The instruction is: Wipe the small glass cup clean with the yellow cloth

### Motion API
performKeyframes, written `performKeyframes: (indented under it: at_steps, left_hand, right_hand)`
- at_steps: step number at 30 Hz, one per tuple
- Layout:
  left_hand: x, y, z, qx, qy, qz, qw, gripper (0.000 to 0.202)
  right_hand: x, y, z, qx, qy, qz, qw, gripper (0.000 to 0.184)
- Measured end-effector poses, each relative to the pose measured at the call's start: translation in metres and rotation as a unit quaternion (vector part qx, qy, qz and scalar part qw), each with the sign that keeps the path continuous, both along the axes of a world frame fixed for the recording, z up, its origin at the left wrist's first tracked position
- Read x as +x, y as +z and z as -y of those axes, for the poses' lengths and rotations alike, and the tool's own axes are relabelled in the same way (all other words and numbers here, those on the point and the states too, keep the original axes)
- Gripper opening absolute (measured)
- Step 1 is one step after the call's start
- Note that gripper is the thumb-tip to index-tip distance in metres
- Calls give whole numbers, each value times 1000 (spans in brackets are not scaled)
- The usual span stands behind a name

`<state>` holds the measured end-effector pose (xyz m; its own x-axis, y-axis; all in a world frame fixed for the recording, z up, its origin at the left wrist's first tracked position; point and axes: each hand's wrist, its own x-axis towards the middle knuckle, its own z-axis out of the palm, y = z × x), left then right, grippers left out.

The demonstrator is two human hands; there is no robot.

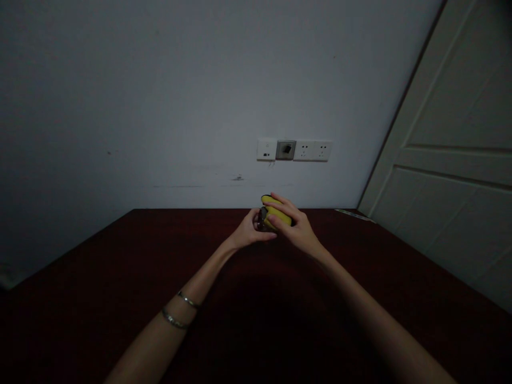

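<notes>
Both hands meet above the far part of the dark red table (160, 256). My right hand (296, 226) is closed over a yellow sponge-like pad (279, 212) with a dark edge, its fingers across the top and its thumb on the near side. A small dark, shiny, glass-like object (262, 220) sits in my left hand (248, 230), whose fingers curl behind it while the thumb lies along its near side. The pad presses against or lies very close to this object. Its exact kind is hard to make out in the dim light.
Behind the table rises a pale wall with a row of sockets and a switch (285, 150). A panelled white door (448, 160) stands on the right. A thin flat strip (355, 215) lies at the table's far right edge.
</notes>
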<state>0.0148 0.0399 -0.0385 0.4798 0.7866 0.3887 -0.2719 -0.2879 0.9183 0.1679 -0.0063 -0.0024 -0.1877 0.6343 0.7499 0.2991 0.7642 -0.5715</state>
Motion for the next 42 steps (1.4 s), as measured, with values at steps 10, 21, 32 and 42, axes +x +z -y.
performKeyframes:
  at_steps: [10, 21, 32, 42]
  left_hand:
    - [0, 5, 3, 43, 15, -17, 999, 67]
    - [0, 6, 4, 31, -2, -20, 999, 67]
    - [0, 9, 8, 31, -23, -22, 999, 67]
    - [3, 2, 5, -27, 1, 14, 1000, 69]
  right_hand:
    - [3, 0, 6, 67, 25, 98, 993, 35]
    - [-7, 1, 3, 7, -7, -51, 999, 28]
    - [-7, 2, 1, -15, -6, -80, 997, 27]
    - [5, 2, 2, 20, 66, -1, 998, 28]
